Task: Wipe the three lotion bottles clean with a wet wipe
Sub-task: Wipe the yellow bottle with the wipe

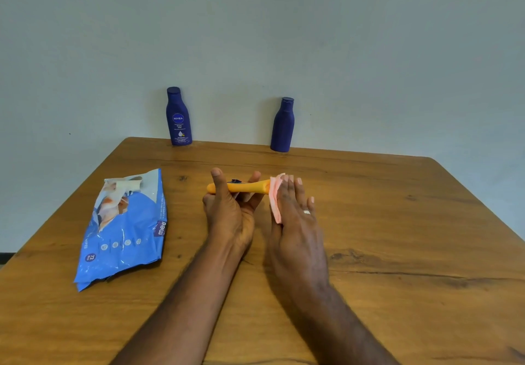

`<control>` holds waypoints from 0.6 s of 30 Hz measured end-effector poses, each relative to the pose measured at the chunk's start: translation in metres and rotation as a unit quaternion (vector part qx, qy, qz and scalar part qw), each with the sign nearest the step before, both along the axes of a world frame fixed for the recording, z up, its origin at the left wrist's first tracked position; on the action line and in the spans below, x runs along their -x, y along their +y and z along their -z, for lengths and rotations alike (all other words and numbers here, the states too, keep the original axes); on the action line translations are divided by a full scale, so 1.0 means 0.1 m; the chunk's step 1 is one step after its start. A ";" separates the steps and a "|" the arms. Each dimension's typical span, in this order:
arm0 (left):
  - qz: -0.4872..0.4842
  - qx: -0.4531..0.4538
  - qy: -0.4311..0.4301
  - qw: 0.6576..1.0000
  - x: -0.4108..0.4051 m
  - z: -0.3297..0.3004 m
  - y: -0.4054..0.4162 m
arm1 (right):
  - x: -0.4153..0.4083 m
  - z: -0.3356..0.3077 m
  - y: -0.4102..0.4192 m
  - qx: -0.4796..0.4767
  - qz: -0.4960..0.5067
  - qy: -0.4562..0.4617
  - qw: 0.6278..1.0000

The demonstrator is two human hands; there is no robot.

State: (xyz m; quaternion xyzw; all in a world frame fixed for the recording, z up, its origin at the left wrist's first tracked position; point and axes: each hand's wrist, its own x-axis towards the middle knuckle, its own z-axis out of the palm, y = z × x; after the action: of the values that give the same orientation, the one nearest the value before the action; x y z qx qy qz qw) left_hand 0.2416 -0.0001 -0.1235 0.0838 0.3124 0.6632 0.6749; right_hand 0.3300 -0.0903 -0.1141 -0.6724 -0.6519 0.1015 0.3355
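Your left hand (pixel 230 208) clamps the light, slick orange lotion bottle (pixel 241 187) mid-body; your right hand (pixel 295 217) fingers, together, press the soft wet wipe (pixel 275 194) on its end

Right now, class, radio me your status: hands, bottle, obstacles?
Left hand grips orange bottle. Right hand presses wipe on its end. Nothing in the way.

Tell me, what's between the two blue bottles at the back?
Nothing stands between the labelled blue bottle and the plain blue bottle; the head view shows only bare table edge and wall there.
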 end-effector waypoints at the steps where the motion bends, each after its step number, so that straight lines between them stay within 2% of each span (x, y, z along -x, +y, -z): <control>1: -0.011 0.005 0.014 1.000 -0.01 0.00 0.00 | 0.01 0.00 0.00 0.006 0.001 -0.004 1.000; 4: -0.041 0.006 0.038 0.998 0.00 -0.01 0.02 | 0.05 0.00 -0.02 -0.002 -0.011 -0.002 1.000; 9: -0.062 0.026 0.048 0.997 0.03 0.00 0.04 | 0.09 0.06 -0.06 -0.075 -0.053 0.024 0.996; 12: -0.067 0.029 0.054 0.996 0.06 0.00 0.04 | 0.10 0.10 -0.08 -0.109 -0.076 0.081 0.988; 14: -0.066 0.028 0.044 0.996 0.07 -0.03 0.03 | 0.09 0.09 -0.11 -0.105 -0.107 0.165 0.975; 16: -0.071 0.027 0.023 0.997 0.07 -0.06 0.01 | 0.06 0.00 -0.14 -0.083 -0.161 0.332 0.926; 17: -0.072 0.030 0.018 0.997 0.07 -0.06 0.01 | 0.03 -0.06 -0.14 -0.068 -0.179 0.442 0.876; 18: -0.066 0.034 0.013 0.997 0.08 -0.06 0.01 | 0.00 -0.10 -0.13 -0.044 -0.173 0.565 0.805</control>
State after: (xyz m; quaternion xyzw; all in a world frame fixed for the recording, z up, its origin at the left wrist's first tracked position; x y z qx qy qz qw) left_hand 0.2339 0.0004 -0.1174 0.0487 0.3484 0.6941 0.6281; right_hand 0.3301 -0.1034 -0.1045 -0.3569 -0.4560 0.4912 0.6507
